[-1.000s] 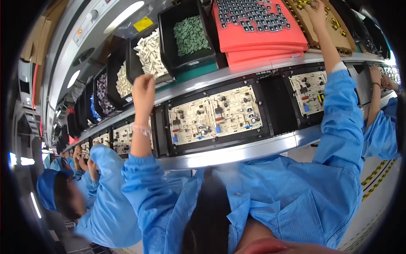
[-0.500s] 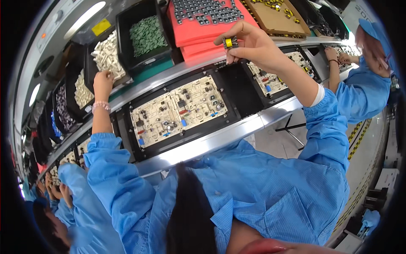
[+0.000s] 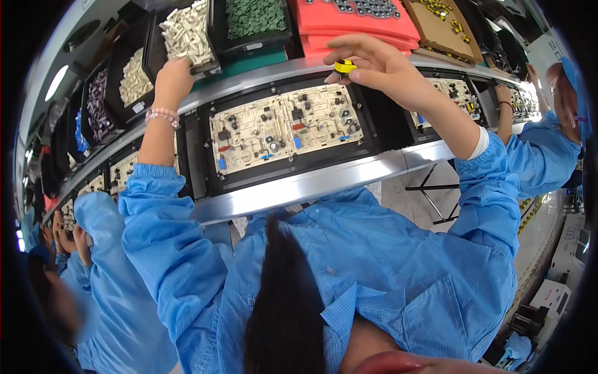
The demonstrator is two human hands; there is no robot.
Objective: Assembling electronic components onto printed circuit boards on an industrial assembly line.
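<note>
My right hand point(image 3: 380, 65) pinches a small yellow-and-black transformer point(image 3: 344, 67) between thumb and fingers. It is held above the far right corner of a cream circuit board panel point(image 3: 252, 118), which lies in a black frame point(image 3: 218, 182) and carries black, red and blue components. My left hand point(image 3: 173, 81) is at the near left corner of a black bin of white parts point(image 3: 187, 34). Its fingers are drawn together, and whatever is between them is hidden.
Beside the white parts is a bin of green pieces point(image 3: 255, 17). Pink foam sheets point(image 3: 355, 28) hold grey parts, with a cardboard tray point(image 3: 430, 25) of yellow transformers further right. A metal rail point(image 3: 299, 187) runs along the near edge. Co-workers in blue sit on both sides.
The view has shifted, so the panel appears higher. Relative to the panel, my right hand has come closer to its far right corner, and the transformer has turned. My left hand stays by the white parts bin.
</note>
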